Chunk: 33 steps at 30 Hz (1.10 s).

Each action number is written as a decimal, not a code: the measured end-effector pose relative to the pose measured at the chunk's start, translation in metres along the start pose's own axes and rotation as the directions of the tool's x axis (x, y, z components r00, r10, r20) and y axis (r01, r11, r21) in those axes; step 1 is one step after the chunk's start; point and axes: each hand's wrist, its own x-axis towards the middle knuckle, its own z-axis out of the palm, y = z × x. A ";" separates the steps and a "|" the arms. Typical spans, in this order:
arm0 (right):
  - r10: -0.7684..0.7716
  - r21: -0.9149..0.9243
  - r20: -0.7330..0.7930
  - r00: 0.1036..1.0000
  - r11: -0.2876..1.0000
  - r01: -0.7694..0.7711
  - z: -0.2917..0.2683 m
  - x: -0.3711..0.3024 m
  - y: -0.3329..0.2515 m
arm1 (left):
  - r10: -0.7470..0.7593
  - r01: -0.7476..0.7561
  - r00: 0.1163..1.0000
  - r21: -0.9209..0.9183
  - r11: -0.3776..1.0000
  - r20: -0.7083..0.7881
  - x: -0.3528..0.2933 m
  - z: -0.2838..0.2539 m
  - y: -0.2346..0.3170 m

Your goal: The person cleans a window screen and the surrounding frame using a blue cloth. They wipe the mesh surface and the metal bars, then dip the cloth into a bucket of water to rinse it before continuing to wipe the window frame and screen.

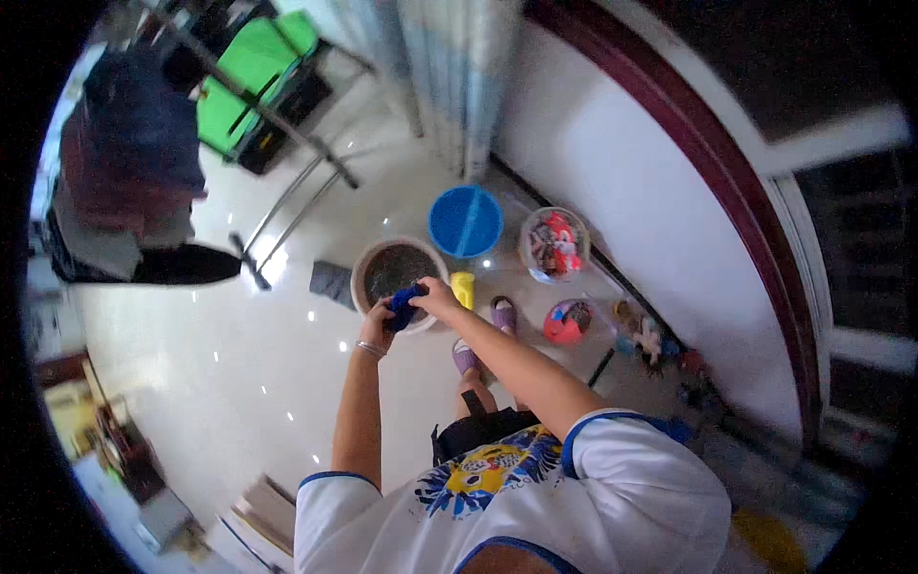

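A small bundle of dark blue cloth [404,308] is bunched between my two hands, above the near edge of a round pale basin [360,278]. My left hand [377,327] has its fingers closed on the cloth's left end. My right hand [437,298] pinches the other end from the right. Dark, murky water [394,271] seems to fill the basin, though what lies in it is too blurred to make out. Just right of my right hand stands a yellow bottle [463,287].
Behind the basin sits a blue tub [466,222], with a basket [525,251] of red and white things to its right. A red item [564,330] and small toys [648,342] lie along the wall. Clothes [134,153] hang on a metal rack [287,206] at left.
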 end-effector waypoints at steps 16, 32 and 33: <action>0.005 0.633 -0.583 0.813 0.630 0.450 -0.359 -0.319 0.045 | -0.214 -0.162 0.881 0.695 0.701 0.422 -0.087 0.437 -0.124; 0.476 0.560 -0.786 0.394 0.280 0.779 -0.461 -0.555 0.238 | 0.399 -0.626 0.114 0.378 -0.682 0.910 0.030 0.719 -0.132; 0.535 0.578 -0.760 0.369 0.297 0.760 -0.457 -0.560 0.245 | 0.363 -0.614 0.101 0.345 -0.710 0.926 0.043 0.719 -0.148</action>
